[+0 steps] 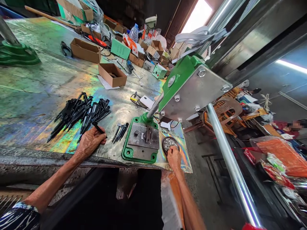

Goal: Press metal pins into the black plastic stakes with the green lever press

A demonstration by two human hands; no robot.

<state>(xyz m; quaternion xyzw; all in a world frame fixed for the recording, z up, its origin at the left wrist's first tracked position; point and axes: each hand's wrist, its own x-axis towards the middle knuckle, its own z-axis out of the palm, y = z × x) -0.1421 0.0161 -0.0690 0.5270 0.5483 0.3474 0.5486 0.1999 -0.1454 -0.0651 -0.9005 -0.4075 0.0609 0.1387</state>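
My left hand (90, 142) rests at the near edge of the metal-topped bench, with a black plastic spike (98, 128) pinched in its fingers. Beyond it lies a heap of black plastic spikes (80, 115), and a smaller bunch of spikes (120, 132) lies to its right. My right hand (174, 158) has its fingertips at a round dark dish of small silver metal parts (170, 143). Between my hands stands a green bench press (143, 137), its steel die plate bolted to a green base. What my right fingers hold is hidden.
The press's steel column (233, 166) rises on the right, past the bench edge. Cardboard boxes (111, 75) and green electrical units (120, 49) crowd the far bench. A second green press base (16, 54) stands at far left. Plastic chairs (226, 110) and an orange bag (280, 156) lie right of the bench.
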